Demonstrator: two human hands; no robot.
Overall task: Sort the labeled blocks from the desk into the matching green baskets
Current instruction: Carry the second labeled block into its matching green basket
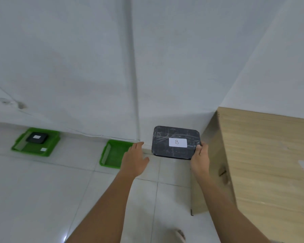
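Block B [176, 142]: dark, flat, rectangular with rounded corners, top face scuffed, white label reading "B" near its centre. It is held in the air above the tiled floor [42, 190], just left of the wooden desk [263, 155], level and label up.

Right hand [199, 158]: closed on the block's near right corner, thumb on top by the label, fingers underneath and hidden. Left hand [134, 158]: open, fingers spread, empty, just left of the block and not touching it.

Two green baskets sit on the floor against the far wall. The nearer basket [112, 153] lies just left of the left hand and is partly covered by it; the far left basket [36, 142] already holds a dark block [36, 137] with a white label. Basket labels are too blurred to read, so the match for B cannot be confirmed from here.

Handling judgement: the block looks rigid and thin, probably light enough for a one-handed corner pinch, since it stays level. The surface looks smooth and possibly slippery. A grip across both short edges, with the left hand added, would be steadier for lowering.
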